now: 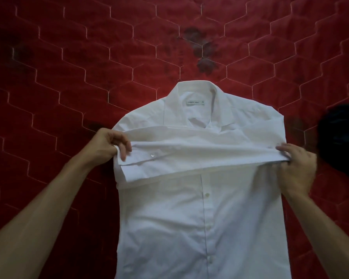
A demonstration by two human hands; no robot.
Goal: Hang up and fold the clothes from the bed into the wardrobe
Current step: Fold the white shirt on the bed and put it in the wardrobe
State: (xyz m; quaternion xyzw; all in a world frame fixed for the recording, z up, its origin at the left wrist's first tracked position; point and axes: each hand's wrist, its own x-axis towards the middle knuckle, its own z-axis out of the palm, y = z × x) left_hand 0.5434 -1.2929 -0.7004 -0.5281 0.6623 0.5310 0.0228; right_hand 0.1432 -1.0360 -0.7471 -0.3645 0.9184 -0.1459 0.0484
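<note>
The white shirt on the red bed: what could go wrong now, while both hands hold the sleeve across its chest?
1. The sleeve is already creased; laid down like this, wrinkles may get pressed into the white shirt.
2. The left hand pinches only the cuff, so that end could slip and land crooked.
3. The dark garment sits close to the right hand and might get dragged onto the shirt.

Both forearms and hands are bare, without sleeves or jewellery.

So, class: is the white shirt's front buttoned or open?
Buttoned below the sleeve: the white shirt lies flat, its placket closed. The collar is open.
</note>
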